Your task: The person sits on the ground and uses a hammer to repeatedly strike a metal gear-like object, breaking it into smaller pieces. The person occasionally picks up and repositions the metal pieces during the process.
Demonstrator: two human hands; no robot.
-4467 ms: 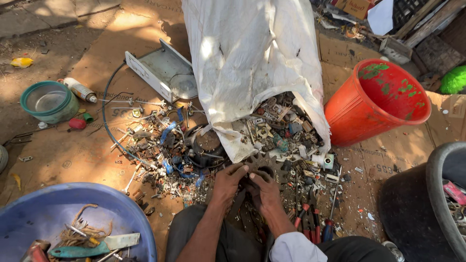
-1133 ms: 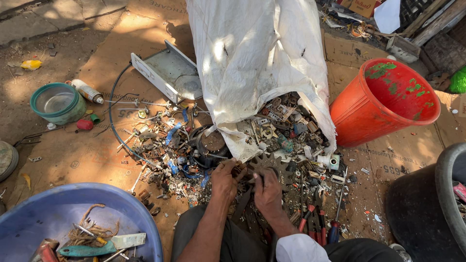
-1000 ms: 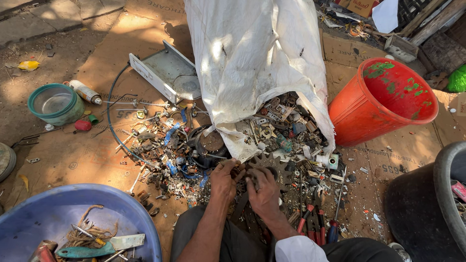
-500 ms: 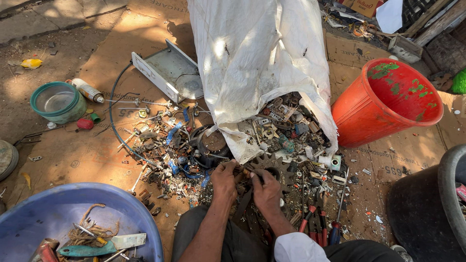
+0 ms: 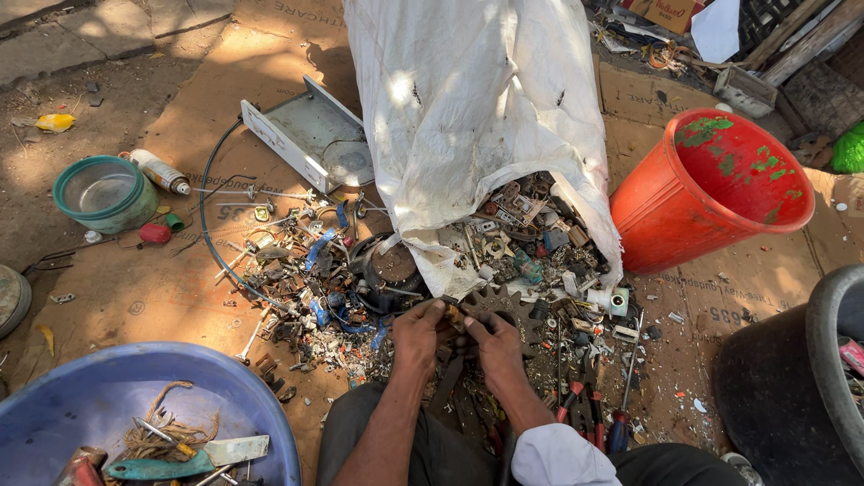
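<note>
A pile of mixed scrap metal and small parts [image 5: 378, 270] spills from the mouth of a big white woven sack [image 5: 468, 99] onto flattened cardboard. My left hand [image 5: 419, 329] and my right hand [image 5: 492, 341] meet at the near edge of the pile. Together they grip a dark toothed gear wheel [image 5: 500, 304] with a small piece between the fingers. The fingers hide the exact part being held.
An orange bucket [image 5: 670, 207] stands at the right, a black tub [image 5: 823, 360] at the far right. A blue basin [image 5: 108, 396] with scrap sits at the near left. A grey metal casing [image 5: 301, 135], a green bowl [image 5: 103, 193] and pliers [image 5: 576, 400] lie around.
Both hands have stayed at the near edge of the pile, shifting slightly around the gear wheel. The camera view has moved a little.
</note>
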